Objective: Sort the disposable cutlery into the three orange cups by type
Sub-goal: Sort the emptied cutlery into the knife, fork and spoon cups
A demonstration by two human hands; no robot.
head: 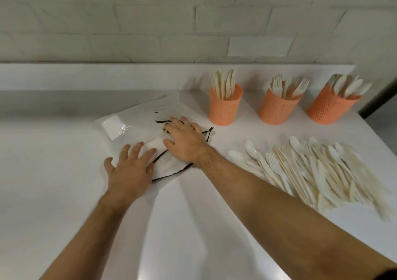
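Three orange perforated cups stand along the back right of the white counter. The left cup (pixel 225 105) holds knives, the middle cup (pixel 277 108) holds forks, the right cup (pixel 328 105) holds spoons. A loose pile of pale cutlery (pixel 318 170) lies on the counter at the right, in front of the cups. Both hands lie flat on a clear plastic bag (pixel 137 118) with black markings, left of the pile. My left hand (pixel 129 170) presses its near edge with fingers spread. My right hand (pixel 184 140) presses its middle, fingers straight.
The white counter (pixel 53 151) runs to a raised ledge and a white brick wall at the back. Its right edge falls off beside the spoon cup, with a dark gap beyond.
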